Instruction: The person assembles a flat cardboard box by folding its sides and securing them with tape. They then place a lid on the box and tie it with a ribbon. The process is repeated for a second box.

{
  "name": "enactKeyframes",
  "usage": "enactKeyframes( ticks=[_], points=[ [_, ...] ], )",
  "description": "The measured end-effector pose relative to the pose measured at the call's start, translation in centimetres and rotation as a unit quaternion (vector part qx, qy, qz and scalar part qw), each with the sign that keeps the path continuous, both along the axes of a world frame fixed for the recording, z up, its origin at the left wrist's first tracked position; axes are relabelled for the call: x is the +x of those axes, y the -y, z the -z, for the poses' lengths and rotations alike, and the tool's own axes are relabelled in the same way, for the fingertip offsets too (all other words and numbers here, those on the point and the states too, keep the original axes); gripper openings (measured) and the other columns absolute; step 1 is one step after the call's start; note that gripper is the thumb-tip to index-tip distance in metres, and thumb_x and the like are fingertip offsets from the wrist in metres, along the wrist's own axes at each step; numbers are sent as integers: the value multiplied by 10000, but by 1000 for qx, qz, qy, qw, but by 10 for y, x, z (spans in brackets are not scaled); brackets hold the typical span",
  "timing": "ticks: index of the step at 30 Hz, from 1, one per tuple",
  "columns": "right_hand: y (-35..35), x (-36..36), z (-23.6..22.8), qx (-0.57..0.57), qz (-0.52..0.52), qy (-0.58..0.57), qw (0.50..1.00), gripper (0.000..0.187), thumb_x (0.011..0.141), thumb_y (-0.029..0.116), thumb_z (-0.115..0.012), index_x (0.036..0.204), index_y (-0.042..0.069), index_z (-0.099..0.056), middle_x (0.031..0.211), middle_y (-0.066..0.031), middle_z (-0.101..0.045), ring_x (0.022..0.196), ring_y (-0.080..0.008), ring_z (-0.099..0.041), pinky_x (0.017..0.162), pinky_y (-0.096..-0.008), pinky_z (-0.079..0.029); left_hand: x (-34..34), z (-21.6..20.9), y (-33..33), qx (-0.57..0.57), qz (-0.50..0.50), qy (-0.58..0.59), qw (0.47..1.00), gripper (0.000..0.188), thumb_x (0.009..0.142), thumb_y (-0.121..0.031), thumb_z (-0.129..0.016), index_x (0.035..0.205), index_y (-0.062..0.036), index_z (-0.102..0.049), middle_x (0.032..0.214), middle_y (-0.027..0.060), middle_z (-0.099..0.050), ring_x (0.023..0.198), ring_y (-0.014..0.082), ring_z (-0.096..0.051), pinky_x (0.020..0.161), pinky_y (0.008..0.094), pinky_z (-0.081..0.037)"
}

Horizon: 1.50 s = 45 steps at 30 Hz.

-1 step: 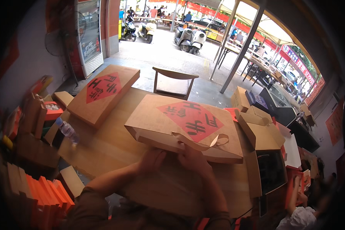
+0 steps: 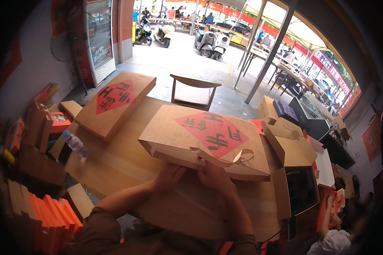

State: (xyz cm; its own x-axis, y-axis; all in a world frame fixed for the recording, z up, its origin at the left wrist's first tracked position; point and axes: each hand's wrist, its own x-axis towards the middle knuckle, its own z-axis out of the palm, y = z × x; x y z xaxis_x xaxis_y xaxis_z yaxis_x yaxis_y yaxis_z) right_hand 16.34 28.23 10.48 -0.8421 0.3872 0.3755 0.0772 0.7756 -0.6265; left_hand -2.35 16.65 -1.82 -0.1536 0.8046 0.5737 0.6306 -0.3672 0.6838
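Note:
A large flat brown cardboard box (image 2: 166,123) with a red diamond label and dark lettering lies before me on a wooden table (image 2: 191,204). Along its near side runs a loose tan ribbon handle (image 2: 221,162). At the lower near edge, my left hand (image 2: 168,177) is closed, fingertips against the box and partly hidden beneath it. Just right of it, my right hand (image 2: 215,175) grips the near side below the ribbon, with its thumb up and its fingers mostly hidden. A second matching box (image 2: 115,104) lies at the far left.
A water bottle (image 2: 75,144) stands left, beyond orange packages (image 2: 55,214). Beyond the table is a wooden chair (image 2: 195,92). On the right sit an opened carton (image 2: 291,146) and a dark-screened device (image 2: 301,189). Another person's hands (image 2: 330,212) work at lower right.

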Motion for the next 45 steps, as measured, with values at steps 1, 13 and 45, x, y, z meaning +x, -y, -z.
enactKeyframes(
  ticks=[1, 13, 45],
  points=[
    [0, -2, 2, 3, 4, 22, 1000, 676, 853, -83, -513, 1508, 82, -549, 1336, -262, -653, 1263, -430, -617, 1065, -487, -493, 2, -5, 1, 8, 8, 51, 999, 259, 1043, -167, -596, 1224, -2, -681, 1182, 145, -722, 1057, 349, -682, 979, 471, -510],
    [-4, -5, 49, 4, 12, 113, 994, 574, 952, 55, -553, 1500, 223, -566, 1222, -245, -674, 1135, -448, -652, 942, -509, -534, 15, 10, 0, -133, 51, 157, 977, 357, 1061, -186, -590, 1378, -34, -655, 1370, 171, -668, 1326, 281, -592, 1134, 423, -442],
    [-2, -5, 42, -41, -37, 119, 991, 571, 943, 135, -577, 1509, 209, -552, 1210, -296, -681, 1114, -475, -659, 938, -535, -536, 20, -7, 2, -150, 61, 194, 968, 232, 1017, -159, -656, 1190, -23, -730, 1020, 86, -741, 944, 181, -693, 843, 359, -555]
  ],
)
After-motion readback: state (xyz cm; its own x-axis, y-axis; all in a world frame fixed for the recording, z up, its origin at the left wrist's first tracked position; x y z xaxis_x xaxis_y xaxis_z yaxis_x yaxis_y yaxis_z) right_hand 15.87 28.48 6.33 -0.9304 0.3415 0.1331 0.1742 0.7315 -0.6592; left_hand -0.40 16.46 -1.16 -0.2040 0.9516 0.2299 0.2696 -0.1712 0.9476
